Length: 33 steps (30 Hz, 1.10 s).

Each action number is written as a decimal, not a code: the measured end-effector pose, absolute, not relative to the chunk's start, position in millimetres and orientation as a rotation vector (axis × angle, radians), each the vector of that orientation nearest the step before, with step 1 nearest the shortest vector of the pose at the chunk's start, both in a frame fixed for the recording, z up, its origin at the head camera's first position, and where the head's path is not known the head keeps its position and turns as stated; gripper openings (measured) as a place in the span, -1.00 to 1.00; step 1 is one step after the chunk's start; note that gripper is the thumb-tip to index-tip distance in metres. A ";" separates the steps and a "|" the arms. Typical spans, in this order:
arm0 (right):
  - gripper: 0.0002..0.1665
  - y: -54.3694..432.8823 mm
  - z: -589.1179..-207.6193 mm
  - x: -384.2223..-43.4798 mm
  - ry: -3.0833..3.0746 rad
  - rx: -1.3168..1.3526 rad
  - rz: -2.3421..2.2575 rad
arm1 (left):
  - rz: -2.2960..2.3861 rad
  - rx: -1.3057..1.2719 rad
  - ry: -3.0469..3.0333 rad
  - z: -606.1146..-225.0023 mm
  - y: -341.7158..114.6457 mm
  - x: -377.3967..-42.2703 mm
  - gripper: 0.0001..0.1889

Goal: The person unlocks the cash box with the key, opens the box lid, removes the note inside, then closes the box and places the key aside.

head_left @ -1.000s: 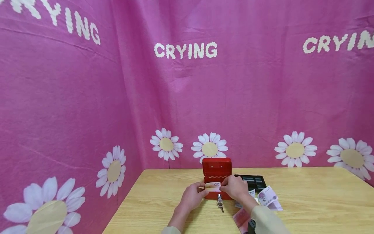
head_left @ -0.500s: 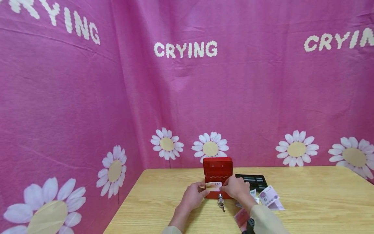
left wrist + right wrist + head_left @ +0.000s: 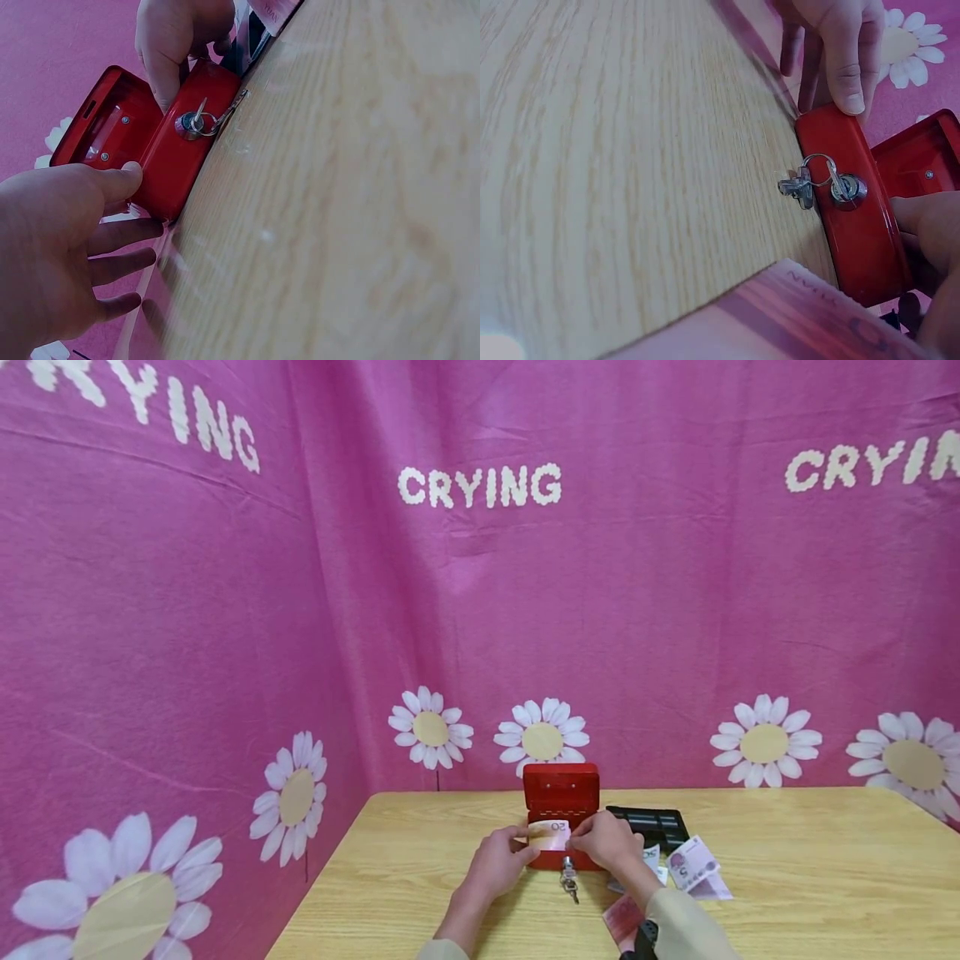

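A small red cash box (image 3: 585, 860) stands with its lid raised, and keys hang from its front lock (image 3: 847, 189). Inside it lies a banknote (image 3: 550, 835) marked 20. My left hand (image 3: 497, 862) holds the box's left end, its thumb on the front corner and several fingers along the outside. Reaching into the box from the right, my right hand (image 3: 606, 842) pinches the banknote's right edge. Its fingertips are partly hidden by the front wall in the left wrist view.
A black coin tray (image 3: 651, 827) lies right of the box. Near it are loose purple banknotes (image 3: 693, 862), and a red banknote (image 3: 624, 917) lies under the right forearm. The wooden table (image 3: 825, 877) meets a pink curtain (image 3: 630, 610) behind.
The banknote in the box has lifted and bowed slightly at its upper edge. Both hands stay nearly in place; the whole view has shifted a little.
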State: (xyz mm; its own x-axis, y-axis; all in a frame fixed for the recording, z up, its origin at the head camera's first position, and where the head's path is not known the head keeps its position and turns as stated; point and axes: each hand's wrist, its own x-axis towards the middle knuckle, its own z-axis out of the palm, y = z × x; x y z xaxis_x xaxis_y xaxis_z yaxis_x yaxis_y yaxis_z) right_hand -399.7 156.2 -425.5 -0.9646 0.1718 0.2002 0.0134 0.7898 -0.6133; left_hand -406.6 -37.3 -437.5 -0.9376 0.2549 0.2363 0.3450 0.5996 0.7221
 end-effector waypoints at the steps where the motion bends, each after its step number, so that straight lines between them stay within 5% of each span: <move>1: -0.91 156.4 -426.4 -400.4 -2.733 -0.146 0.952 | -1.263 -0.509 -2.711 -437.4 -37.2 -406.4 -0.64; 33: -0.90 160.6 -423.2 -398.3 -2.626 0.017 1.061 | -1.260 -0.507 -2.705 -439.8 -36.2 -408.2 -0.64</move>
State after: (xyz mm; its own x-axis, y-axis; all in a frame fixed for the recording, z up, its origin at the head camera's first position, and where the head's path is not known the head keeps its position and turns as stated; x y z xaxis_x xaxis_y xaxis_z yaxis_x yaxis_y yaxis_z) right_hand -398.3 160.6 -423.2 -0.9526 0.1029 0.2864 -0.1249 0.7259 -0.6763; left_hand -408.2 -36.2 -439.8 -0.9374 0.2507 0.2415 0.3462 0.5985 0.7225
